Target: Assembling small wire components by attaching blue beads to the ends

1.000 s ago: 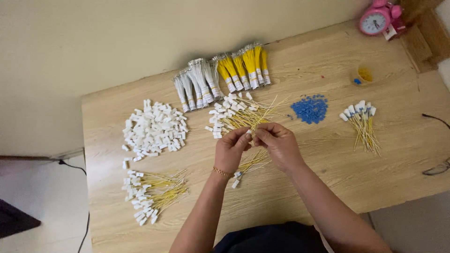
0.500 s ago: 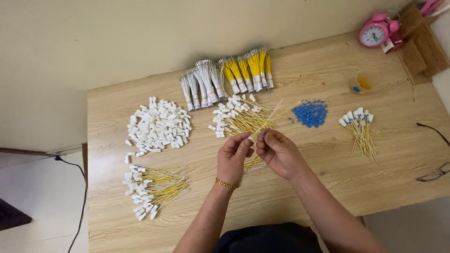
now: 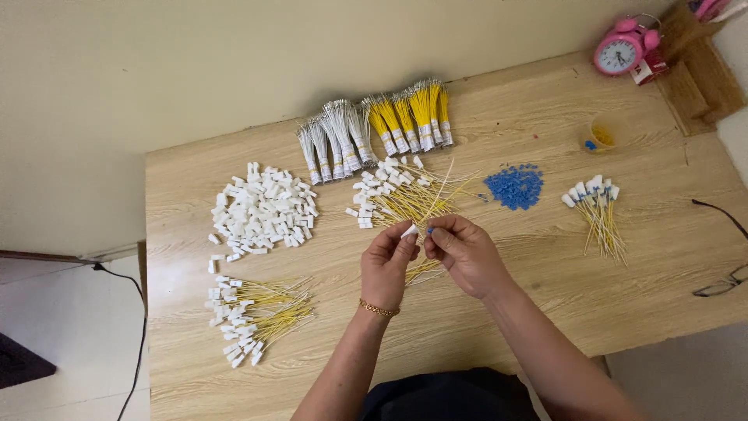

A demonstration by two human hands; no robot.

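Head view: over the middle of the bench (image 3: pixel 545 312), the left hand (image 3: pixel 387 265) pinches a white connector (image 3: pixel 409 231) between its fingers (image 3: pixel 405 243); the right hand (image 3: pixel 465 253), touching it, grasps a small blue piece (image 3: pixel 430 231), yellow wires (image 3: pixel 422 270) trailing beneath both. Just beyond lies a pile of wired connectors (image 3: pixel 397 195); loose white connectors (image 3: pixel 261 206) lie far left, blue pieces (image 3: pixel 514 187) right, wire bundles (image 3: pixel 374 129) far.

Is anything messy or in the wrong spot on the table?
Mostly tidy heaps. A few white connectors lie strayed below the big white pile, and the eyeglasses hang off the table's right edge.
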